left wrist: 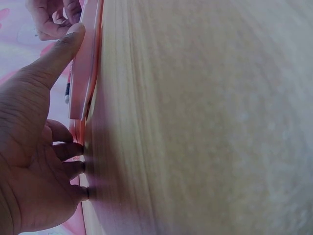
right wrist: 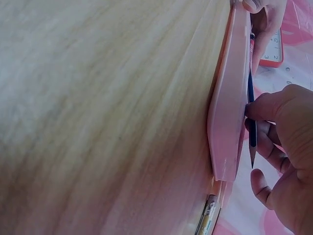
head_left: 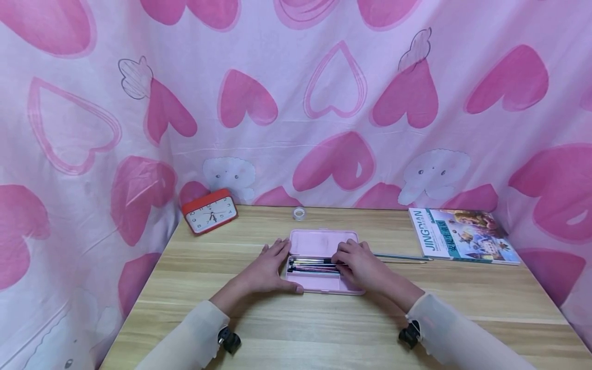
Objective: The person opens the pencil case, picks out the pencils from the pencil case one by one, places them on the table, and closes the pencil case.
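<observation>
A pink pencil case (head_left: 325, 283) lies on the table with its lid (head_left: 324, 241) folded back. Several pencils (head_left: 314, 268) lie side by side inside it. My left hand (head_left: 265, 271) is at the case's left end, thumb along the front edge and the other fingers spread by the left side. Over the right half of the case, my right hand (head_left: 363, 264) pinches a dark pencil (right wrist: 252, 134) between thumb and fingers; its sharpened tip points out past the case's right end. Two more pencils (head_left: 402, 258) lie on the table to the right, partly behind that hand.
A red clock (head_left: 210, 211) stands at the back left. A small roll of tape (head_left: 298, 214) sits near the back edge, behind the case. On the right lies a magazine (head_left: 462, 236). A pink heart-patterned curtain (head_left: 330, 164) hangs around the table (head_left: 319, 329).
</observation>
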{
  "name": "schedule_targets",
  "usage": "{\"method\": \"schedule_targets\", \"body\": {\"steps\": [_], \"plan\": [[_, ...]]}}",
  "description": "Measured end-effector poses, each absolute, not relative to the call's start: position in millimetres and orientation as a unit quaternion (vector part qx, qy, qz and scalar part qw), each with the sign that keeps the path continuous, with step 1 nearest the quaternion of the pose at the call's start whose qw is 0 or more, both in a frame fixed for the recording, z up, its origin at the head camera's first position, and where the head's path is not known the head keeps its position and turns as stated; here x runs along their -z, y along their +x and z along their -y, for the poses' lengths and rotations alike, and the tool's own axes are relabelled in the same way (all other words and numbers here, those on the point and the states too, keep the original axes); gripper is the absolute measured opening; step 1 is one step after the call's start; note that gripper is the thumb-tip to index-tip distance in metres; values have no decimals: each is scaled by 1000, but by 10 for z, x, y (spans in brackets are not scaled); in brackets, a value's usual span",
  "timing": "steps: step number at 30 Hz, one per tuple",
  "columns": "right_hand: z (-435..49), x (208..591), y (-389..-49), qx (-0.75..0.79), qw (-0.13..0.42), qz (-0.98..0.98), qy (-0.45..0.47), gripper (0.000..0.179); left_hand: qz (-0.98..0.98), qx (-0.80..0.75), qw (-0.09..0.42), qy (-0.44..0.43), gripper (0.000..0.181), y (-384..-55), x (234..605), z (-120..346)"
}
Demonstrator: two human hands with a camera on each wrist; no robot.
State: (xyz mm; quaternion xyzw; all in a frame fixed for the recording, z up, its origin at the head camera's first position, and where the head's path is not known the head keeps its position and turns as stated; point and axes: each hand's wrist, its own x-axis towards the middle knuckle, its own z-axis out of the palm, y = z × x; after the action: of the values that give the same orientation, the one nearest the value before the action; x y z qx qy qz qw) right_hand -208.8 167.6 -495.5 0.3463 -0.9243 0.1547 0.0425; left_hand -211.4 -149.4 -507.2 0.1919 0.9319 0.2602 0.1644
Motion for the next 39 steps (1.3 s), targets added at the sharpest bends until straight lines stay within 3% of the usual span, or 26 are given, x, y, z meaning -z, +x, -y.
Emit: {"method": "schedule_targets", "body": {"steps": [16,39], "plan": [[-1702,4930,-2127,-136,97,926,340,16,-933,-258,163,191,140,-2114,5096,1499],[-2073,4821,-2117,-140,85,942,293,17,-934,-257,162,189,139,-2108,5098,1496]]}}
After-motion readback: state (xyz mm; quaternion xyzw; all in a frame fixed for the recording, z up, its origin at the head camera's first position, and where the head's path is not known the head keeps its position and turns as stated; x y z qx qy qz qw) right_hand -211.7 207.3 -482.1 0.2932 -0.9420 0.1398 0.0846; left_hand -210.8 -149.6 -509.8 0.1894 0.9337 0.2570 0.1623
